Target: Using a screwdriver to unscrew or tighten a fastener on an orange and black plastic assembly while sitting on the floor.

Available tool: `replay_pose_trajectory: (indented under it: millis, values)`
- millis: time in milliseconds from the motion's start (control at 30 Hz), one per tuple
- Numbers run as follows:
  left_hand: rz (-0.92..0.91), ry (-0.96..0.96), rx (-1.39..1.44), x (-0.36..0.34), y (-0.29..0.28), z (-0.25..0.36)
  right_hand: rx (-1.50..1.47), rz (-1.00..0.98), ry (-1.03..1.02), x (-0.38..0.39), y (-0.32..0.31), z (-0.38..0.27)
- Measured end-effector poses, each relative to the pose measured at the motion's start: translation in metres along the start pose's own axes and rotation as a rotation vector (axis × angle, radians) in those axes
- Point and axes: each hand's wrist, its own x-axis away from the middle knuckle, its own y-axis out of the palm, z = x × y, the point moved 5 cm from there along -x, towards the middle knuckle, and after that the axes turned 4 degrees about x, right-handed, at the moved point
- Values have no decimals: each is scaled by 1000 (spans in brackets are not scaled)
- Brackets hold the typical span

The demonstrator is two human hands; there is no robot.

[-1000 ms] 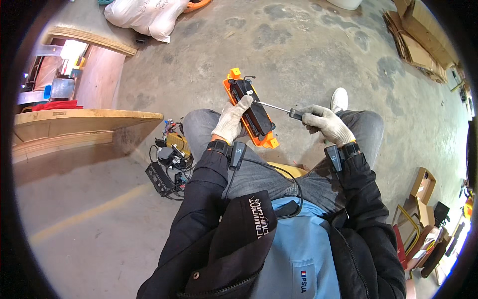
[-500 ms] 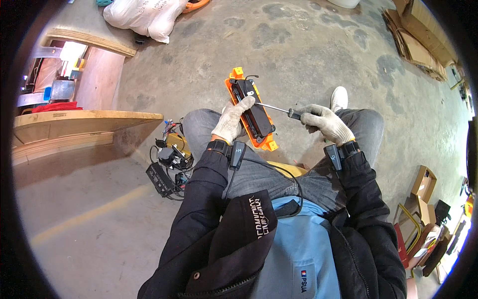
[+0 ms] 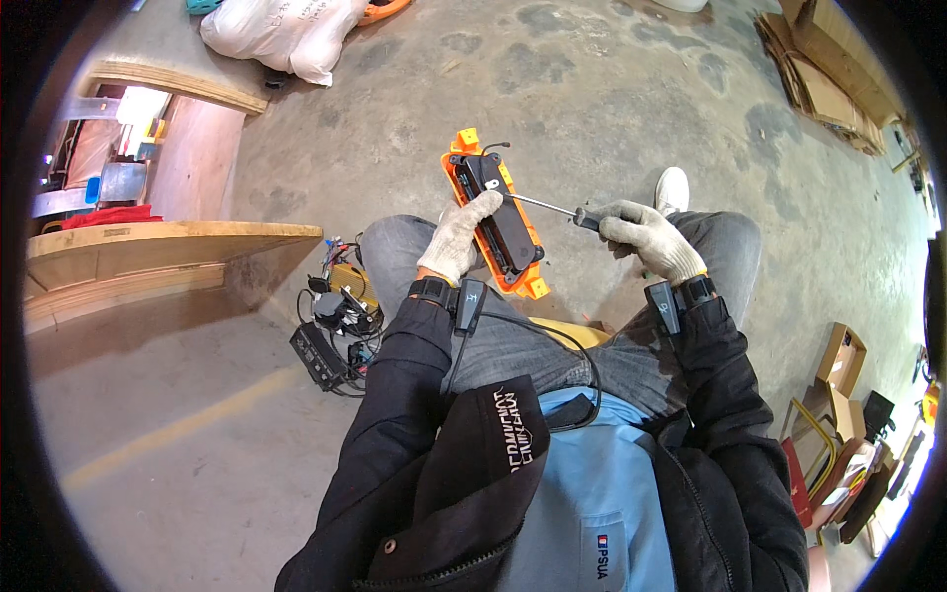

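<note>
My gloved left hand (image 3: 460,233) is closed round the left side of an orange plastic housing (image 3: 534,287) with a black inner part (image 3: 511,235), its thumb lying over the black part. The housing is tilted, its upper end leaning left, and a short black wire (image 3: 496,147) sticks out at the top. My gloved right hand (image 3: 646,240) grips the dark handle of a screwdriver (image 3: 543,204). Its metal shaft points left to the black part, close to my left thumb. Whether the tip sits in a screw I cannot tell.
Left of my knee, a pile of cables and black electronic parts (image 3: 335,340) lies on the floor beside a wooden bench (image 3: 178,234). A white sack (image 3: 281,35) is at the far left. Flattened cardboard (image 3: 824,94) lies far right, and an open carton (image 3: 841,363) nearer right.
The housing has shifted very slightly up and left in my left hand. My right hand and the screwdriver handle have moved a little, with fingers placed slightly differently.
</note>
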Motion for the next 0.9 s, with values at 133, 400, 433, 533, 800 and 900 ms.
replay_pose_trajectory:
  millis: [133, 400, 433, 533, 800, 900]
  values:
    - [-21, -2, -50, -1, 0, 0, -53, 26, 0, 0, 0, 0]
    - [-31, -15, -72, 2, 3, -1, -11, -14, 5, -2, 0, 1]
    - [-30, -14, -94, 2, 3, 0, -17, -19, 2, -3, 0, 2]
    - [-27, -24, -136, 3, 4, 0, -22, -38, -11, -3, 2, 2]
    - [-39, -12, -146, 2, 5, -2, -8, -21, -48, -1, 4, -1]
    - [-10, -35, -95, -2, 3, -3, -23, -78, -37, -3, 6, 0]
